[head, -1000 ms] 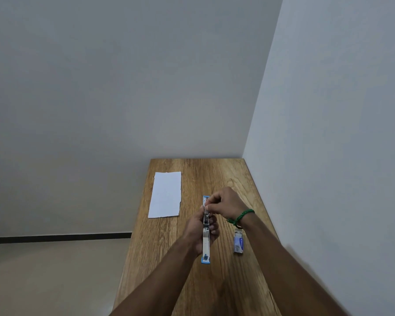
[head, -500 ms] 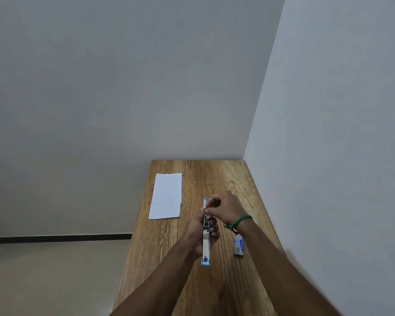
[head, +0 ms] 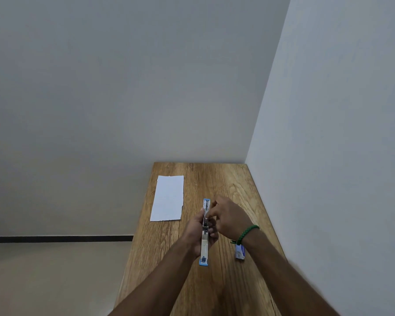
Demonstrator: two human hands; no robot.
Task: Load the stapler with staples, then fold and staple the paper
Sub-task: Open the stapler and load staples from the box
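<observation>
A blue and silver stapler [head: 205, 245] lies opened out flat along the wooden table [head: 226, 179]. My left hand [head: 195, 231] grips it around the middle. My right hand [head: 229, 216], with a green band at the wrist, has its fingertips pinched at the stapler's metal channel; the staples themselves are too small to make out. A white sheet of paper [head: 168, 198] lies flat at the far left of the table. A small blue and white staple box [head: 240, 252] sits to the right, partly behind my right wrist.
The narrow table stands in a corner, with a wall [head: 328, 156] tight along its right side and another at its far end. Its left edge drops off to the floor [head: 43, 281].
My right hand has shifted slightly to the right and nearer along the stapler's channel, its fingers loosening. The left hand and the stapler have held still.
</observation>
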